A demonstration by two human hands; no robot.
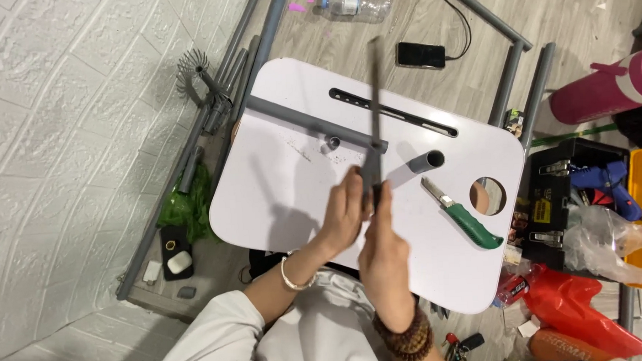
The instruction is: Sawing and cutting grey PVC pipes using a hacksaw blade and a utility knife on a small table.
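Observation:
Both hands meet over the white lap table [279, 203] and grip the lower end of a long grey pipe [374, 100] that points up toward the camera. My left hand [342, 212] wraps it from the left, with a silver bangle on the wrist. My right hand [384, 253] holds it from below, with brown bead bracelets on the wrist. A second long grey pipe [312, 122] lies across the table behind the hands. A short grey pipe piece [425, 160] lies to the right, and a green-handled utility knife [464, 218] lies beside it with its blade out.
More grey pipes [242, 55] and a pipe frame [523, 70] lie on the floor. A phone [420, 54] on a cable and a plastic bottle [354, 5] lie beyond the table. A black toolbox [549, 201] with a blue glue gun [605, 181], a yellow bin and red bags stand at the right.

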